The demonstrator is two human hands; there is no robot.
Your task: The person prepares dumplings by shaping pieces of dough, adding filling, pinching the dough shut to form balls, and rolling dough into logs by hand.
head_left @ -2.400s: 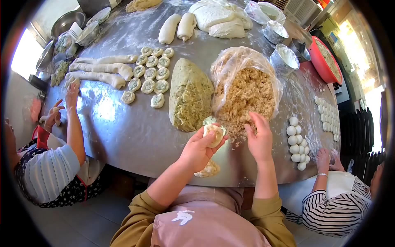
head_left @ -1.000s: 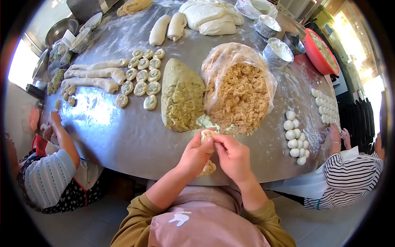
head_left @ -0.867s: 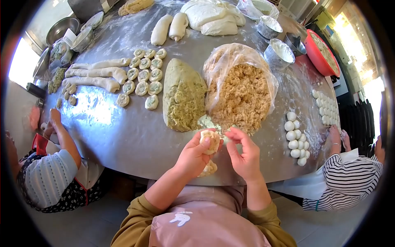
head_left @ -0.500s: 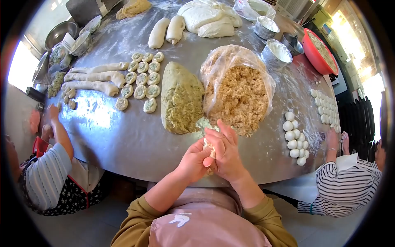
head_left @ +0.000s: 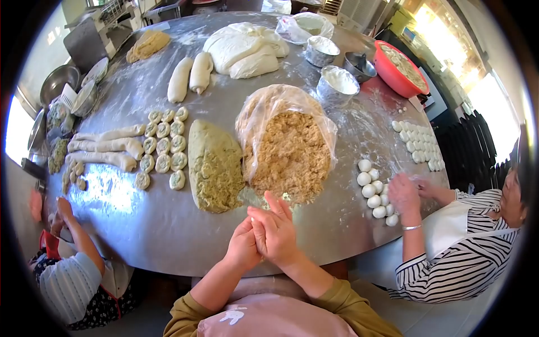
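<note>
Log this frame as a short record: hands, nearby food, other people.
Left hand: against right hand
Right hand: fingers extended
Between hands: mostly hidden, cannot tell
Just ahead: green mound; brown crumbly mound partly under clear plastic
Left: dough strips, round dough pieces
Right: white balls
Co-workers: one either side

We observe a green mound (head_left: 214, 171), coarse toward its near end, beside a crumbly brown mass (head_left: 293, 154) partly covered by clear plastic (head_left: 259, 121).
</note>
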